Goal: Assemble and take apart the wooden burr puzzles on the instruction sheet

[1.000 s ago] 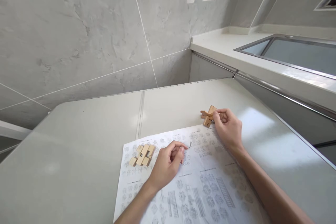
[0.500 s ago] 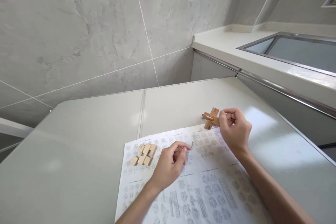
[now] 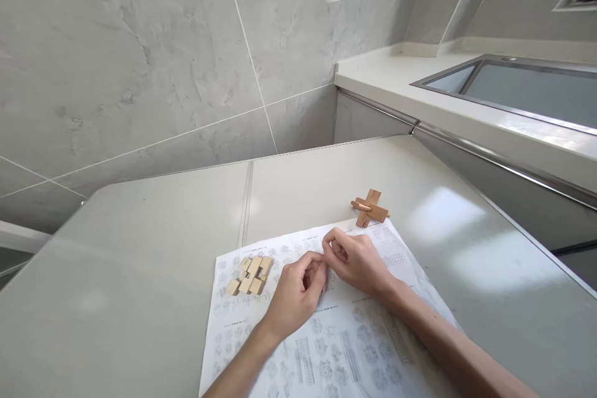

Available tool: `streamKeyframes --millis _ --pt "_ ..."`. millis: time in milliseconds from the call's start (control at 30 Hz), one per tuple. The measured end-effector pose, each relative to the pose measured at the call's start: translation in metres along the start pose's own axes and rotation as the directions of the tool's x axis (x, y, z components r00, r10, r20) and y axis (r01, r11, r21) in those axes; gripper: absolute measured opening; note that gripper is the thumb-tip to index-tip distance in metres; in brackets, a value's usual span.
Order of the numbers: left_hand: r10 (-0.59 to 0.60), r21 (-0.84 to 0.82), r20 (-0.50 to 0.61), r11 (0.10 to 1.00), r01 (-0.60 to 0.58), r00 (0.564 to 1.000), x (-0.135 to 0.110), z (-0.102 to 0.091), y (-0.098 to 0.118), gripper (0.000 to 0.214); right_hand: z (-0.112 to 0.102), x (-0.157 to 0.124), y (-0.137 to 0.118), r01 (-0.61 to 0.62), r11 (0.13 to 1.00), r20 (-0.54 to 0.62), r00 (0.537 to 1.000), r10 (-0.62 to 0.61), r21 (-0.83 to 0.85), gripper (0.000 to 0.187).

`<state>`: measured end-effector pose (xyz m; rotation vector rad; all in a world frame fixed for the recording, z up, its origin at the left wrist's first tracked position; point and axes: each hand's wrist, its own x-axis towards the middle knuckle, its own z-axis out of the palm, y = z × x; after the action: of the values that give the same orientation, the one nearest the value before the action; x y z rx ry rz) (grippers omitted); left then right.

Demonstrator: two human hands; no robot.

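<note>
My left hand (image 3: 296, 293) rests on a printed instruction sheet (image 3: 345, 348), its fingers curled in with nothing showing between them. My right hand (image 3: 355, 259) lies just beside it, fingertips pinched together and touching the left fingertips. What the pinch holds is hidden. A wooden cross-shaped puzzle (image 3: 370, 207) stands free on the table past the sheet's far edge, a short way beyond my right hand. A cluster of loose pale wooden blocks (image 3: 249, 275) lies on the sheet to the left of my left hand.
The pale grey table (image 3: 140, 249) has a seam down its middle and meets a tiled wall behind. To the right stands a higher white counter (image 3: 466, 109) with a sunken steel sink (image 3: 527, 90). The table's right edge drops off.
My right hand has let go of the wooden cross and drawn back left onto the sheet, meeting my left hand's fingertips. The cross stays where it was. My left hand has barely moved.
</note>
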<state>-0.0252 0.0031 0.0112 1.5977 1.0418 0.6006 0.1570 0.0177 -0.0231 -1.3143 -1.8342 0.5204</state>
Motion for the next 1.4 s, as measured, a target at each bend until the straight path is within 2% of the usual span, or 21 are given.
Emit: streamKeyframes --millis 100,300,467,533,600,700,767,867,1000,1200,1300,1400 --pt "-0.001 0.019 0.0 1.0 0.001 1.0 0.0 0.0 -0.002 0.03 -0.001 0.001 0.0 -0.06 0.997 0.033 0.998 0.059 0.041 0.02" --pt "0.001 0.086 -0.004 0.996 -0.001 1.0 0.0 0.001 -0.002 0.031 0.0 0.003 0.001 -0.107 0.993 0.102 0.99 0.101 0.057 0.026" --pt "0.096 0.278 0.037 0.955 -0.103 0.995 -0.008 -0.011 0.005 0.025 0.002 0.003 0.003 -0.089 0.996 0.096 0.991 0.088 0.005 0.027" --pt "0.211 0.409 0.01 0.891 -0.196 0.978 -0.013 -0.023 0.008 0.02 0.004 0.002 0.005 -0.076 0.997 0.101 0.992 0.076 -0.005 0.026" --pt "0.347 0.541 -0.023 0.793 -0.281 0.938 -0.018 -0.041 0.008 0.015 0.005 0.002 0.005 -0.065 0.998 0.105 0.992 0.066 -0.013 0.028" --pt "0.436 0.682 -0.031 0.667 -0.3 0.899 -0.025 -0.072 0.002 0.009 0.006 0.001 0.005 -0.057 0.998 0.104 0.993 0.059 -0.023 0.031" --pt "0.404 0.74 -0.007 0.617 -0.267 0.915 -0.03 -0.093 -0.004 0.024 0.006 0.001 0.005 -0.056 0.998 0.102 0.993 0.058 -0.028 0.032" --pt "0.311 0.768 0.089 0.583 -0.263 0.946 -0.034 -0.117 -0.014 0.048 0.006 0.002 0.005 -0.06 0.998 0.098 0.993 0.063 -0.036 0.033" --pt "0.255 0.782 0.197 0.542 -0.309 0.947 -0.036 -0.135 -0.024 0.072 0.006 0.001 0.006 -0.064 0.997 0.105 0.992 0.068 -0.04 0.033" --pt "0.291 0.786 0.249 0.497 -0.368 0.924 -0.029 -0.139 -0.028 0.069 0.006 0.001 0.002 -0.059 0.997 0.107 0.992 0.063 -0.043 0.032" --pt "0.31 0.781 0.228 0.507 -0.363 0.923 -0.023 -0.131 -0.028 0.058 0.006 0.002 0.001 -0.056 0.997 0.105 0.993 0.061 -0.047 0.032" --pt "0.344 0.787 0.175 0.514 -0.341 0.923 -0.018 -0.116 -0.025 0.057 0.006 0.002 0.003 -0.059 0.997 0.101 0.993 0.064 -0.054 0.032"
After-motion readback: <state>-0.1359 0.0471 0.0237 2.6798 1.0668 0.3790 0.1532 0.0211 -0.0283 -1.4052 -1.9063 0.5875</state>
